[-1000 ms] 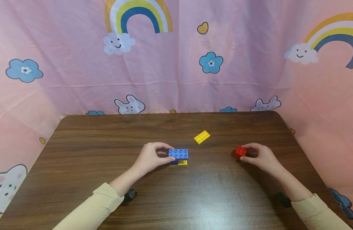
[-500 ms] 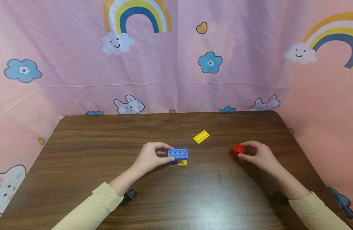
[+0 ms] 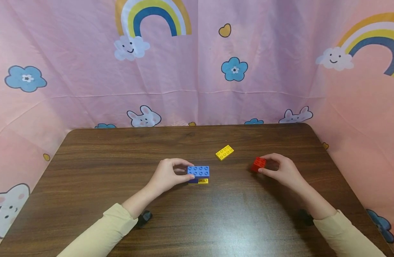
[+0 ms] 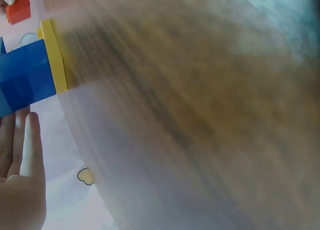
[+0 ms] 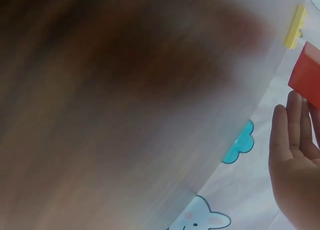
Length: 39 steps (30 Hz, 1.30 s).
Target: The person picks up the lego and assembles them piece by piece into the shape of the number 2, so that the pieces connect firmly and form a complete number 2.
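A blue block stack stands near the middle of the table on a thin yellow plate; two of the plate's studs show at the front right. My left hand grips the stack at its left end, thumb in front. The left wrist view shows the blue side above the yellow plate. To the right, my right hand pinches a red block, tilted, with a shadow beside it. In the right wrist view the red block sits at the fingertips.
Another yellow plate lies behind and between the hands, turned at an angle. The brown table ends at a pink printed curtain at the back. Dark objects show beside both wrists.
My right hand has moved left with the red block, nearer the blue stack, and the block has tilted. My left hand and the stack have stayed in place.
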Available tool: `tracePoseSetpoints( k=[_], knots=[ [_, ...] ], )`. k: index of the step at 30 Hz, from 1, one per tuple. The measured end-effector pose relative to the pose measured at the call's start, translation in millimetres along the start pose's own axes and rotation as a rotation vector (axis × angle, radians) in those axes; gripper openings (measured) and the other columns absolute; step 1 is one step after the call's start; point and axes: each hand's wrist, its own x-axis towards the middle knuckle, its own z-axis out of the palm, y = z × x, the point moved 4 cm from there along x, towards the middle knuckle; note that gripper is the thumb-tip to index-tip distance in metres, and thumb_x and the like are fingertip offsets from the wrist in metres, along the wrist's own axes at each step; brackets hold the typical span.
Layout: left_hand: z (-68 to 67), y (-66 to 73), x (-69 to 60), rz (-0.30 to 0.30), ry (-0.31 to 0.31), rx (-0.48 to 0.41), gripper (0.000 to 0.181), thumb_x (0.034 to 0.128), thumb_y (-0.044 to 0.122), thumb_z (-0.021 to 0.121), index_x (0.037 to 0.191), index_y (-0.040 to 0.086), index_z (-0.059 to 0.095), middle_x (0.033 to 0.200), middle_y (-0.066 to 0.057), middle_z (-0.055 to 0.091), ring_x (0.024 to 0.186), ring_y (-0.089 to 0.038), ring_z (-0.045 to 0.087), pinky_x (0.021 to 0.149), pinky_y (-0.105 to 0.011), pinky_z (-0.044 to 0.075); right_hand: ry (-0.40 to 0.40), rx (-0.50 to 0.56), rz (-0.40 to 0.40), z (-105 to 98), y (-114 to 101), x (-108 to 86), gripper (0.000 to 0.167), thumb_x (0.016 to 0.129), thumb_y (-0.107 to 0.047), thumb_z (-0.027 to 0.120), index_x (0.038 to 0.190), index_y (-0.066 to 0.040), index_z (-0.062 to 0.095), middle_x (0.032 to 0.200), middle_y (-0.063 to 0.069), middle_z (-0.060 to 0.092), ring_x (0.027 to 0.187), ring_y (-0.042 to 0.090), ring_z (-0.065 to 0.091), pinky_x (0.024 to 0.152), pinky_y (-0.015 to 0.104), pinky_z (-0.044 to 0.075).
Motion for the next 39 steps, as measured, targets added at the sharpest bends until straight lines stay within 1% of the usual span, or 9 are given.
tracePoseSetpoints(
  k=[5, 10, 15, 17, 20, 23, 25, 31, 39],
  knots=[
    [0.3, -0.5, 0.5, 0.004, -0.003, -0.005, 0.029, 0.0847, 0.012, 0.091, 0.111, 0.005, 0.081, 0.114, -0.012, 0.08, 0.108, -0.027, 0.077, 0.092, -0.033, 0.066, 0.008, 0.021, -0.016, 6, -6, 4.9, 0.038, 0.088, -0.011, 0.087, 0.122, 0.002, 0.074, 0.116, 0.021, 0.076, 0.111, 0.041, 0.073, 0.098, 0.06, 0.06],
    [0.3, -0.7, 0.4, 0.004, -0.002, -0.005, 0.029, 0.0846, 0.012, 0.091, 0.111, 0.005, 0.081, 0.114, -0.011, 0.08, 0.108, -0.027, 0.077, 0.092, -0.033, 0.066, 0.012, 0.05, -0.036, 12, -12, 8.5, 0.039, 0.087, -0.007, 0.087, 0.121, 0.004, 0.073, 0.117, 0.022, 0.075, 0.111, 0.041, 0.072, 0.099, 0.058, 0.06],
    [0.2, -0.6, 0.2, 0.006, 0.001, -0.008, 0.029, 0.0844, 0.012, 0.091, 0.111, 0.005, 0.081, 0.114, -0.011, 0.08, 0.108, -0.027, 0.077, 0.093, -0.035, 0.066, 0.001, 0.09, -0.031, 16, -17, 10.0, 0.04, 0.087, -0.008, 0.088, 0.123, 0.002, 0.073, 0.119, 0.022, 0.075, 0.111, 0.04, 0.073, 0.099, 0.058, 0.06],
    [0.3, -0.1, 0.0, 0.006, 0.002, -0.012, 0.029, 0.0843, 0.011, 0.091, 0.111, 0.005, 0.081, 0.114, -0.012, 0.08, 0.108, -0.027, 0.077, 0.093, -0.035, 0.066, 0.001, 0.106, -0.028, 17, -20, 10.3, 0.04, 0.087, -0.008, 0.088, 0.123, 0.002, 0.073, 0.119, 0.021, 0.076, 0.11, 0.039, 0.073, 0.098, 0.055, 0.062],
    [0.4, 0.5, -0.1, 0.009, 0.002, -0.016, 0.029, 0.0841, 0.011, 0.091, 0.11, 0.004, 0.081, 0.114, -0.012, 0.081, 0.108, -0.027, 0.077, 0.093, -0.035, 0.066, -0.004, 0.123, -0.032, 19, -25, 10.9, 0.04, 0.087, -0.008, 0.088, 0.123, 0.002, 0.073, 0.118, 0.02, 0.076, 0.11, 0.038, 0.073, 0.098, 0.054, 0.062],
    [0.5, 0.7, -0.1, 0.008, 0.002, -0.017, 0.029, 0.0841, 0.011, 0.091, 0.11, 0.005, 0.081, 0.113, -0.011, 0.081, 0.108, -0.027, 0.077, 0.093, -0.036, 0.066, -0.012, 0.14, -0.036, 21, -29, 10.9, 0.04, 0.088, -0.008, 0.087, 0.123, 0.002, 0.073, 0.119, 0.02, 0.075, 0.112, 0.039, 0.073, 0.1, 0.056, 0.061],
    [0.6, 0.3, -0.1, 0.006, 0.002, -0.013, 0.029, 0.0842, 0.012, 0.092, 0.111, 0.005, 0.081, 0.113, -0.011, 0.081, 0.108, -0.027, 0.077, 0.093, -0.036, 0.066, -0.016, 0.153, -0.041, 22, -32, 10.9, 0.039, 0.088, -0.007, 0.087, 0.123, 0.002, 0.073, 0.119, 0.021, 0.074, 0.114, 0.04, 0.072, 0.102, 0.058, 0.059],
    [0.5, -0.6, -0.3, -0.007, 0.008, 0.005, 0.029, 0.0845, 0.013, 0.092, 0.111, 0.007, 0.082, 0.114, -0.011, 0.081, 0.109, -0.027, 0.077, 0.093, -0.037, 0.066, -0.019, 0.171, -0.056, 26, -41, 11.1, 0.039, 0.088, -0.006, 0.087, 0.123, 0.002, 0.073, 0.118, 0.02, 0.074, 0.115, 0.039, 0.071, 0.104, 0.056, 0.059],
    [0.7, 0.2, -1.2, -0.021, 0.014, 0.001, 0.029, 0.0842, 0.012, 0.092, 0.111, 0.007, 0.082, 0.116, -0.012, 0.08, 0.11, -0.028, 0.077, 0.092, -0.035, 0.066, -0.021, 0.216, -0.072, 33, -50, 12.0, 0.038, 0.088, -0.005, 0.086, 0.123, 0.002, 0.073, 0.118, 0.02, 0.075, 0.112, 0.037, 0.072, 0.102, 0.056, 0.06]
  ],
)
